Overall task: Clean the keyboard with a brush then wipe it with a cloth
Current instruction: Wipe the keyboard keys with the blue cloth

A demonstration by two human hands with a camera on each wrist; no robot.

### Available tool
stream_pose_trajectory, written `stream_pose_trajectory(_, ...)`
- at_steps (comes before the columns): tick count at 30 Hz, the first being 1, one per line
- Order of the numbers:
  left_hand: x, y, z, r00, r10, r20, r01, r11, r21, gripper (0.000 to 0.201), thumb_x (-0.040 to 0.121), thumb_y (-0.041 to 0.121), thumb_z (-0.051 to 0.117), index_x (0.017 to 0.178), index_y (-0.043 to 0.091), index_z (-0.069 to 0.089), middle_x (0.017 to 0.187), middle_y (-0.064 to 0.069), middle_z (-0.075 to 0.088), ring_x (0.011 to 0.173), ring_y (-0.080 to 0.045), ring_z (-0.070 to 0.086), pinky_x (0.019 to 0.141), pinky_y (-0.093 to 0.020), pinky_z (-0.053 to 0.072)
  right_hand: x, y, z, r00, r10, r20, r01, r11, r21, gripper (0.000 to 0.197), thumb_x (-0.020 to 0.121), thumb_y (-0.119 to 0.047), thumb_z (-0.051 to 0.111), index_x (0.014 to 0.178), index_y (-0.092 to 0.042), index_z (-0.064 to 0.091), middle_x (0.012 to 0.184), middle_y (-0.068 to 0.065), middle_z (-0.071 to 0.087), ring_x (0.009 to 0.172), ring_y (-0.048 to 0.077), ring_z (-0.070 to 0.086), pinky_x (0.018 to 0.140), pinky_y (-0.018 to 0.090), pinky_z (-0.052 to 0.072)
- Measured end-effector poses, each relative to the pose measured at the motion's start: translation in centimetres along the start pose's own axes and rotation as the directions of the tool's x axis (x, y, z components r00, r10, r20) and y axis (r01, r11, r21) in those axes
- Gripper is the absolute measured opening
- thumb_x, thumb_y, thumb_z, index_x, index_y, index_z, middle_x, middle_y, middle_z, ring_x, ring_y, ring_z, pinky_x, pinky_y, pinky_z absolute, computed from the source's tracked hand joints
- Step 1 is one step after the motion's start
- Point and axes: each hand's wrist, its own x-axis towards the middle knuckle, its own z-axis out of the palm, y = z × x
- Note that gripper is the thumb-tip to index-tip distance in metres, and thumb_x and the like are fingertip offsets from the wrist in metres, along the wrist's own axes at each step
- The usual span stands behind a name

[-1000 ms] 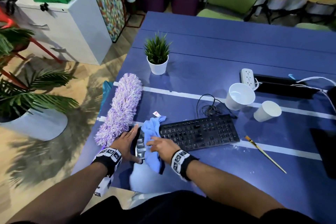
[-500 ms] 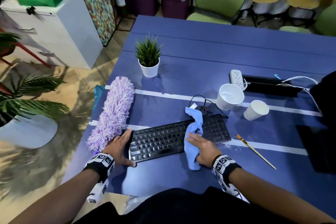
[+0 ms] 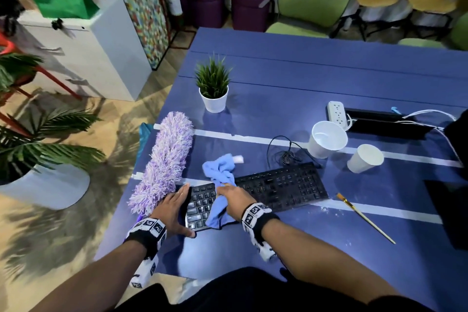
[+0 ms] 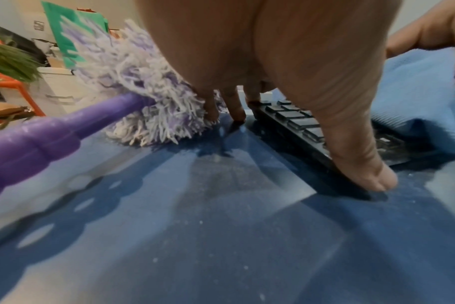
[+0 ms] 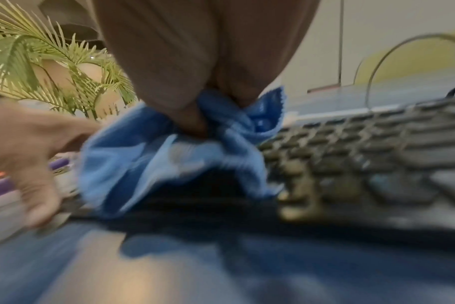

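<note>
A black keyboard [image 3: 278,185] lies slanted on the blue table [image 3: 304,78]. My left hand [image 3: 174,208] steadies its left end with straight fingers, and the thumb [image 4: 364,174] touches the front corner. My right hand [image 3: 230,197] presses a bunched blue cloth [image 3: 219,172] onto the keys at the left end. In the right wrist view the cloth [image 5: 143,160] is gathered between thumb and fingers, beside the blurred keys [image 5: 377,144]. A thin wooden-handled brush [image 3: 364,216] lies on the table to the right of the keyboard, touched by nothing.
A purple fluffy duster [image 3: 164,159] lies against my left hand, along the table's left edge. Behind the keyboard are its coiled cable [image 3: 283,152], two white paper cups [image 3: 326,138] [image 3: 366,158], a power strip [image 3: 336,111] and a small potted plant [image 3: 214,86]. White dust specks dot the table.
My right hand swept the cloth from the left end to the keyboard's right part, then back to the left end. The left hand stayed at the left end.
</note>
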Motion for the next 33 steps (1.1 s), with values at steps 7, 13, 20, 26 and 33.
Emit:
stream_pose_trajectory(7, -0.3, 0.6, 0.5, 0.999, -0.007, -0.033, 0.008, 0.999, 0.032, 0.143, 0.052, 0.065, 0.078, 0.148, 0.02, -0.018, 0.16, 0.002, -0.008, 0.146, -0.026, 0.009, 0.117, -0.038, 0.018, -4.1, 3.6, -10.6, 0.866, 0.243, -0.437, -0.063, 0.92, 0.387, 0.041, 0.066, 0.012, 0.046, 0.084, -0.017, 0.067, 0.081, 0.003, 0.071, 0.077, 0.015, 0.062, 0.074, 0.025, 0.049)
stream_pose_trajectory(13, 2.0, 1.3, -0.7, 0.996, 0.075, -0.044, -0.067, 0.983, 0.174, 0.148, 0.04, 0.067, 0.076, 0.149, 0.019, -0.011, 0.16, 0.001, 0.005, 0.141, -0.026, 0.022, 0.111, -0.042, 0.031, -7.9, 8.1, -22.0, 0.611, 0.431, -0.664, 0.074, 0.804, 0.59, 0.037, 0.074, 0.014, 0.06, 0.08, -0.022, 0.062, 0.074, -0.007, 0.062, 0.064, -0.001, 0.053, 0.067, 0.014, 0.045)
stream_pose_trajectory(20, 2.9, 2.8, -1.5, 0.999, 0.027, 0.029, -0.034, 0.961, 0.275, 0.139, 0.052, 0.056, 0.078, 0.148, 0.021, -0.016, 0.159, 0.002, -0.013, 0.147, -0.023, 0.005, 0.115, -0.047, 0.021, -6.4, 16.0, -26.6, 0.409, 0.633, -0.657, -0.441, 0.767, 0.465, 0.016, 0.079, -0.018, 0.063, 0.094, -0.014, 0.065, 0.093, 0.012, 0.065, 0.087, 0.025, 0.059, 0.078, 0.034, 0.047)
stream_pose_trajectory(26, 3.0, 2.3, -0.9, 0.999, 0.036, -0.028, -0.029, 0.978, 0.208, 0.142, 0.051, 0.058, 0.076, 0.147, 0.012, -0.018, 0.159, -0.001, -0.013, 0.148, -0.023, 0.004, 0.118, -0.038, 0.021, -4.0, 16.3, -21.1, 0.687, 0.469, -0.555, -0.641, 0.751, -0.159, 0.038, 0.088, -0.031, 0.051, 0.123, -0.016, 0.058, 0.128, 0.017, 0.056, 0.118, 0.034, 0.05, 0.098, 0.041, 0.039)
stream_pose_trajectory(33, 3.2, 1.0, -0.8, 0.998, 0.053, -0.044, -0.05, 0.996, 0.072, 0.151, 0.039, 0.067, 0.07, 0.14, -0.001, -0.021, 0.159, 0.0, -0.01, 0.146, -0.025, 0.015, 0.116, -0.031, 0.023, -2.5, 17.8, -21.1, 0.703, 0.617, -0.355, -0.666, 0.745, -0.024, 0.053, 0.085, -0.071, 0.037, 0.088, -0.024, 0.063, 0.086, 0.006, 0.062, 0.095, 0.03, 0.062, 0.078, 0.035, 0.044)
